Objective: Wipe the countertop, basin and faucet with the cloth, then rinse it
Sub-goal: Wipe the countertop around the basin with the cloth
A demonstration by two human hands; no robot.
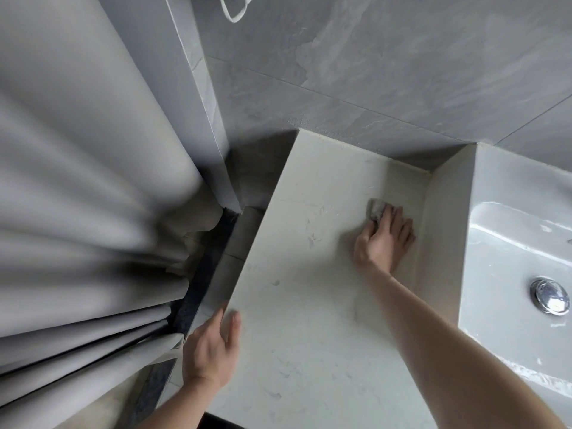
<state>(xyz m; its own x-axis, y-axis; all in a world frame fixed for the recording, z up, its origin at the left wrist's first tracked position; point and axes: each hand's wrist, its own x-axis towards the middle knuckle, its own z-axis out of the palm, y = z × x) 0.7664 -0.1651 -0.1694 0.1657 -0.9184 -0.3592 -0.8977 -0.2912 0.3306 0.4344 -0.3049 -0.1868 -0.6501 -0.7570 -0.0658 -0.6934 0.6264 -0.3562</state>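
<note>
Two hands: my right hand (pixel 385 239), fingers straight, is pressing the cloth (pixel 376 210) onto the table (pixel 309 305) beside the basin (pixel 510 243); my relaxed left hand (pixel 210 348) is resting at its edge. Table-wiping seems to be proceeding, and the next move is probably calling for broad strokes across the unwiped surface.

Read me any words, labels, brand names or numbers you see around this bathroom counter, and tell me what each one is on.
None: no text can be read anywhere. The cloth, countertop, basin, metal drain plug, curtain and wall tiles show no lettering; the countertop's dark flecks look like veining, not writing.
</note>
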